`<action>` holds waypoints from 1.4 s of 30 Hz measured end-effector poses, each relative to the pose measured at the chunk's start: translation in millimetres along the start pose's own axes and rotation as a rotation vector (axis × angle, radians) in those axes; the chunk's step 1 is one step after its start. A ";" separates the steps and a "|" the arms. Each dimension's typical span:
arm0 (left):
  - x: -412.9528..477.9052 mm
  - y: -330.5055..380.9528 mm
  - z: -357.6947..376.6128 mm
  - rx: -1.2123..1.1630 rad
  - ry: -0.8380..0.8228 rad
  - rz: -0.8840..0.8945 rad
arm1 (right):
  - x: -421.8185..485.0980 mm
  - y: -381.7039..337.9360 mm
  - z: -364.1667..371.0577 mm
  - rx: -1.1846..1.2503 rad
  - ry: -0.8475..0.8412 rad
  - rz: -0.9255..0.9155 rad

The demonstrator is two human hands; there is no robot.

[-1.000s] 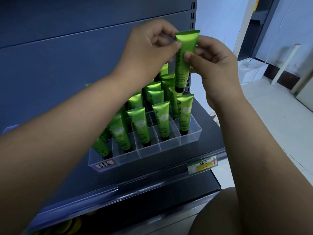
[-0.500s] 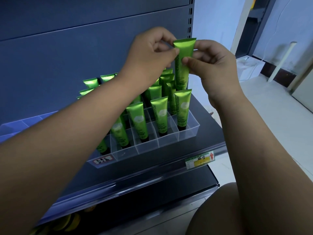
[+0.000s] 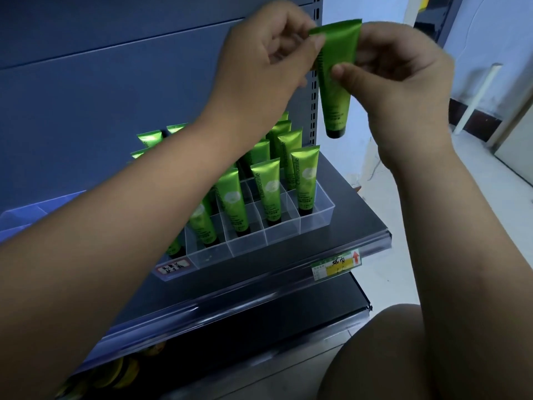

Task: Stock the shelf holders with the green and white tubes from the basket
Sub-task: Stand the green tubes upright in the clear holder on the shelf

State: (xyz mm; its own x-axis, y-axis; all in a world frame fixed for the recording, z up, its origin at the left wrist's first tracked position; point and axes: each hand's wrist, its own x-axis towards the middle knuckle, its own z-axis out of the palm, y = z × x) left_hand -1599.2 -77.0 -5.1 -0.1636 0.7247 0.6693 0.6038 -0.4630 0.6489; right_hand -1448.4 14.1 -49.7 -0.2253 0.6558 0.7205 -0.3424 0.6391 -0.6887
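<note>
Up and rightward goes the tube [image 3: 336, 82] — it hangs cap-down, nearly upright, above and right of the holder [image 3: 284, 234]. Left hand [image 3: 271, 56] pinches its flat top, right hand [image 3: 403, 76] pinches its body — the drop looks down and leftward.

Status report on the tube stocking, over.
Left hand and right hand both pinch one green tube, cap down. Not yet in clear holder. Left forearm crosses holder's left side.

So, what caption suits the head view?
Left hand and right hand pinch a green plastic tube, cap down, above a clear compartmented holder of matching tubes.
</note>
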 end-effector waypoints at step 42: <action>-66.9 -44.6 16.6 0.663 -0.240 -0.087 | -39.2 22.7 -25.3 -0.511 -0.411 0.461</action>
State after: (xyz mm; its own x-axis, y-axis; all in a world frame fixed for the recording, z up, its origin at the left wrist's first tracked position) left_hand -1602.2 -96.4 -84.7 -0.1026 0.8725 0.4777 0.9563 -0.0457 0.2889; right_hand -1424.2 13.0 -95.6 -0.5943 0.7619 0.2575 0.3047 0.5096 -0.8047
